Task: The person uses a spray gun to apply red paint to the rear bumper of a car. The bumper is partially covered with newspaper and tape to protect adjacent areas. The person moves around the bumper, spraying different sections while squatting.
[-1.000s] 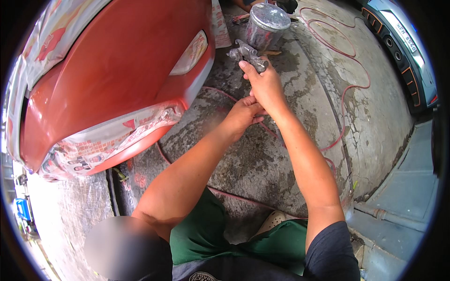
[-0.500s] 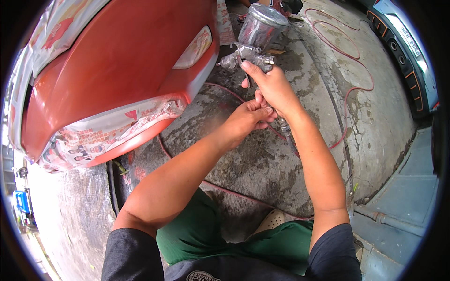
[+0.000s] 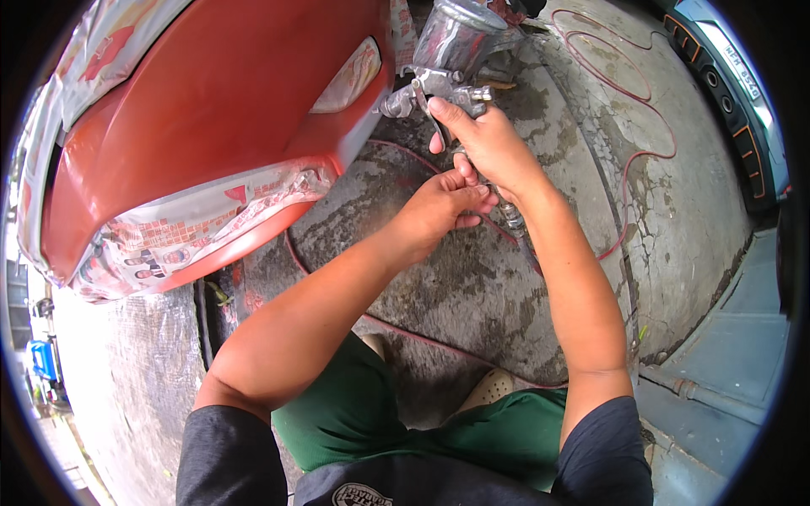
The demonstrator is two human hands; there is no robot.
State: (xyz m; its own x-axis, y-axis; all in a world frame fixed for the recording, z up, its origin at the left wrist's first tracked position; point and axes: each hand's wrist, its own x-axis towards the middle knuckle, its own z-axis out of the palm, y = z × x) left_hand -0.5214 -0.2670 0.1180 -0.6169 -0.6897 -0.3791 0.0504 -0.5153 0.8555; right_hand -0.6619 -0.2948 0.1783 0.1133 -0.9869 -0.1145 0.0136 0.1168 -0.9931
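Note:
My right hand [image 3: 499, 152] is wrapped round the handle of a metal spray gun [image 3: 435, 83], its thumb near the top and one finger by the trigger. A paint-stained metal cup [image 3: 456, 40] tops the gun, and the nozzle points left at a red car bumper [image 3: 228, 101]. My left hand [image 3: 434, 209] is closed, its fingertips pinching at the lower end of the gun's handle, close to the hose fitting [image 3: 511, 216]. The right hand partly hides the exact part pinched.
Printed masking paper [image 3: 190, 226] covers openings in the bumper. A red air hose [image 3: 633, 181] loops over the stained concrete floor [image 3: 447, 295]. Another vehicle [image 3: 730, 93] stands at the upper right, with grey-blue panels [image 3: 717, 337] below it. Part of another person shows at the top.
The spray gun and both hands have shifted slightly left and away from me, bringing the nozzle closer to the bumper's edge. Both grips look the same.

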